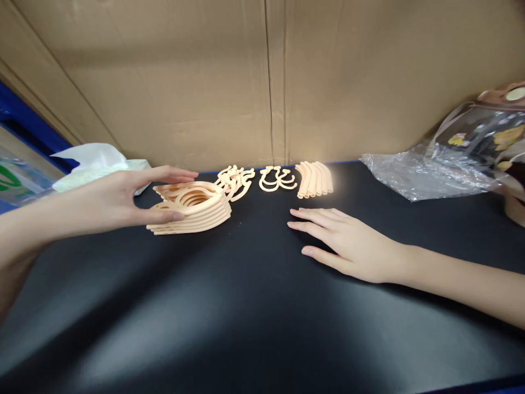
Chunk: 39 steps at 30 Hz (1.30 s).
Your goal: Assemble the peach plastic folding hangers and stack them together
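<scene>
At the left, a stack of curved beige plastic pieces (200, 216), shaped like clothes hanger parts, lies on the black tabletop (254, 306). My left hand (127, 197) grips the stack's left end, thumb along the near side and fingers over the far side. My right hand (344, 241) is open, palm down and fingers apart, low over the table with nothing in it. Beyond it lies a row of curved beige tubes (315, 179). Small beige hooks (278, 179) sit left of the tubes, and a heap of more hooks (235, 183) touches or nearly touches the stack.
A cardboard wall (197, 82) closes off the back of the table. Behind my left hand is a tissue pack (94, 164). Clear plastic wrap (422, 172) and a transparent bag with brown trim (488, 131) lie at the right.
</scene>
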Each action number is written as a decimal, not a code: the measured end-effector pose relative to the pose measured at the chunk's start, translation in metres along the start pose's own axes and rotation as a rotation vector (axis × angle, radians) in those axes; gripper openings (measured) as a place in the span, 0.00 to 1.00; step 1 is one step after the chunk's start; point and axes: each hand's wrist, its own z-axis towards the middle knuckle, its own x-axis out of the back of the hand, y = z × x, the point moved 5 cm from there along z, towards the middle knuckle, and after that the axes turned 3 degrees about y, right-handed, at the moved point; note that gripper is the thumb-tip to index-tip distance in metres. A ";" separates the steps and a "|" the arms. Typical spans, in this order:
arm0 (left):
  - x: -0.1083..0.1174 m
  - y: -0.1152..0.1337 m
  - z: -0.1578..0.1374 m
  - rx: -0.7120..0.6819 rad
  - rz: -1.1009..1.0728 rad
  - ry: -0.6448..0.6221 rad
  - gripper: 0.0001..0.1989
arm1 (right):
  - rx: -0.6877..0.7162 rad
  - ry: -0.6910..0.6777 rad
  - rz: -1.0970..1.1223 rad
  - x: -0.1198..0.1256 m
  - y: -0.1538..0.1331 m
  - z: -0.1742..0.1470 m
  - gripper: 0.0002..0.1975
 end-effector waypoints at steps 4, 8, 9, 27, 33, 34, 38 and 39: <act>-0.001 -0.001 -0.001 0.001 0.009 -0.015 0.32 | 0.000 -0.011 -0.011 0.000 0.000 0.000 0.23; -0.002 -0.002 -0.002 -0.004 0.008 -0.024 0.32 | 0.003 -0.031 -0.029 -0.001 0.000 0.000 0.23; -0.002 -0.002 -0.002 -0.002 0.006 -0.019 0.32 | 0.003 -0.034 -0.033 -0.001 0.000 0.000 0.24; -0.004 -0.012 -0.004 0.105 0.055 -0.157 0.41 | 0.015 -0.035 -0.066 -0.002 0.001 0.000 0.24; -0.004 -0.013 -0.003 0.066 0.041 -0.124 0.39 | 0.014 -0.029 -0.072 -0.003 0.001 -0.001 0.24; -0.004 -0.013 -0.003 0.062 0.045 -0.112 0.39 | 0.014 -0.029 -0.073 -0.003 0.001 -0.001 0.24; -0.005 -0.017 -0.003 0.031 0.074 -0.045 0.41 | 0.018 -0.028 -0.073 -0.003 0.001 -0.001 0.24; -0.005 -0.018 -0.003 0.024 0.079 -0.027 0.42 | 0.019 -0.026 -0.071 -0.003 0.000 -0.001 0.24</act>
